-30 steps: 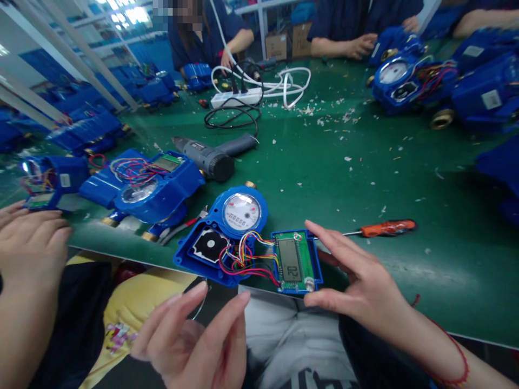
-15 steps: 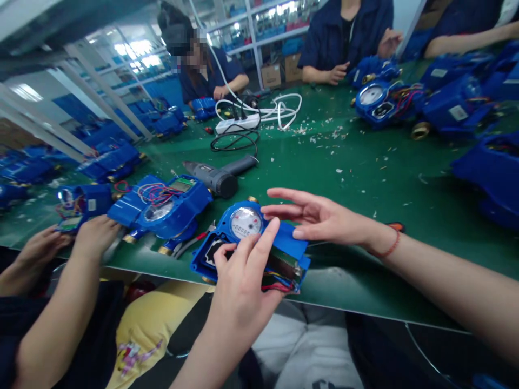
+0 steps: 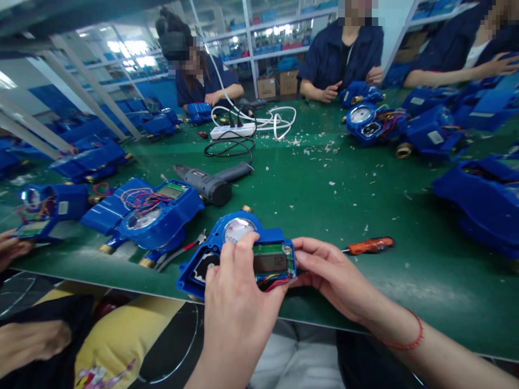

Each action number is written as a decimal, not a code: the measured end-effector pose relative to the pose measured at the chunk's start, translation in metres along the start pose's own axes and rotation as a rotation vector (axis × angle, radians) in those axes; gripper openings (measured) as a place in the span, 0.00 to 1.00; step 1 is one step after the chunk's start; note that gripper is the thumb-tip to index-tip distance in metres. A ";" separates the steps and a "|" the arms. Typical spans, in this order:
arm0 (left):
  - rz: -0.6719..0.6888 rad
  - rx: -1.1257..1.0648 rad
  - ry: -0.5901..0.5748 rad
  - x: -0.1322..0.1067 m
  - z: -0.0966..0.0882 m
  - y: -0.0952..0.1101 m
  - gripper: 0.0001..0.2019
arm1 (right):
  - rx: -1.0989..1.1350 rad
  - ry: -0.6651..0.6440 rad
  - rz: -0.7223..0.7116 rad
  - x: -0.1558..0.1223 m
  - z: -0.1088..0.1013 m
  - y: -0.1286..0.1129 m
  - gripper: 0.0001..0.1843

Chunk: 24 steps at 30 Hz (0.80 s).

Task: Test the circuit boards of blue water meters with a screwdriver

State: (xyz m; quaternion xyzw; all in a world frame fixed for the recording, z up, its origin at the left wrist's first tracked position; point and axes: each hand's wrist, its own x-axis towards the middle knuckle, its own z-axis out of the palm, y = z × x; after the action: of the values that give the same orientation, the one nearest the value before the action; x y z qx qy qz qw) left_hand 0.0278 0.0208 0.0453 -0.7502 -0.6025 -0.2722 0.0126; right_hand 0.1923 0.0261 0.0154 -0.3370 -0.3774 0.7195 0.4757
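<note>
A blue water meter (image 3: 265, 234) lies at the table's front edge, its round dial (image 3: 239, 229) facing up. In its open right-hand compartment sits a green circuit board with a dark display (image 3: 270, 263) showing digits; coloured wires run below it. My left hand (image 3: 243, 292) is closed over the middle of the meter, fingertips by the dial and thumb near the wires. My right hand (image 3: 328, 275) grips the right end of the display compartment between thumb and fingers; some of those fingers are hidden beneath. A left-hand compartment holding a black part is partly covered by my left hand.
An orange screwdriver (image 3: 371, 246) lies to the right, cutters with a red-and-grey handle (image 3: 178, 255) to the left. Behind are a grey heat gun (image 3: 206, 183) and a white power strip (image 3: 233, 131). Other blue meters (image 3: 162, 216) stand around. Co-workers sit left and opposite.
My right hand, stretched open above the meter before, has come down onto its right end. The display now shows more fully. The left co-worker's hands have left the nearby meter's front.
</note>
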 end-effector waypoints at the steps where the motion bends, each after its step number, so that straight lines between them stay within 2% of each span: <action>1: 0.002 -0.013 -0.007 0.001 0.000 0.000 0.37 | 0.018 -0.006 -0.003 -0.002 0.002 0.001 0.15; 8: 0.040 -0.098 -0.008 0.007 0.003 0.001 0.38 | 0.104 0.026 -0.028 -0.008 0.001 0.013 0.17; 15: 0.170 -0.208 -0.128 0.012 0.003 -0.007 0.38 | 0.183 0.056 -0.006 -0.015 0.001 0.018 0.17; 24: 0.158 -0.212 -0.098 0.009 0.008 -0.009 0.33 | 0.287 0.079 -0.003 -0.016 -0.001 0.017 0.11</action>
State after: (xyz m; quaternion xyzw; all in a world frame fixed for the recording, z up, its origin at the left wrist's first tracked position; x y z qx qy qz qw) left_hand 0.0234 0.0343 0.0395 -0.8048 -0.5093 -0.2956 -0.0746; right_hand 0.1912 0.0071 0.0018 -0.2932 -0.2520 0.7516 0.5345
